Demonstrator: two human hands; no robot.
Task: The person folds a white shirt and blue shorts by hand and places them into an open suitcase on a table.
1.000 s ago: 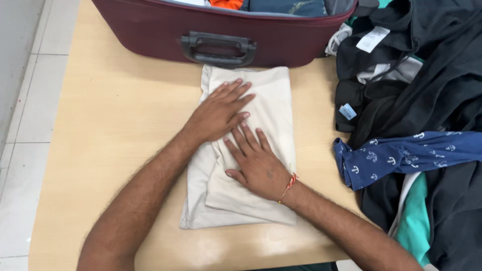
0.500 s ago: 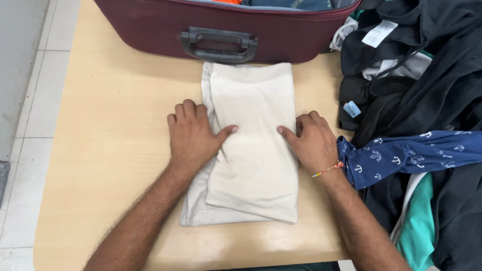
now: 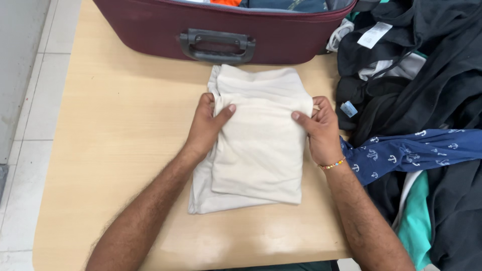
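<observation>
A folded cream garment (image 3: 256,145) lies on the light wooden table (image 3: 115,125), just in front of a maroon suitcase (image 3: 160,30). My left hand (image 3: 208,123) grips the garment's left edge, thumb on top and fingers underneath. My right hand (image 3: 319,125), with a beaded thread at the wrist, grips the right edge the same way. The middle of the garment is raised off the table between both hands, its far part bunched toward the suitcase.
The suitcase stands open at the table's far edge, with a black handle (image 3: 217,45) facing me and clothes inside. A heap of dark clothes (image 3: 427,75) fills the right side, with a navy anchor-print cloth (image 3: 411,150) and a teal garment (image 3: 414,221). Tiled floor (image 3: 25,100) lies to the left.
My hands went from pressing flat on the garment to its two side edges, then took hold of them and lifted the middle, pulling the near end closer to the suitcase.
</observation>
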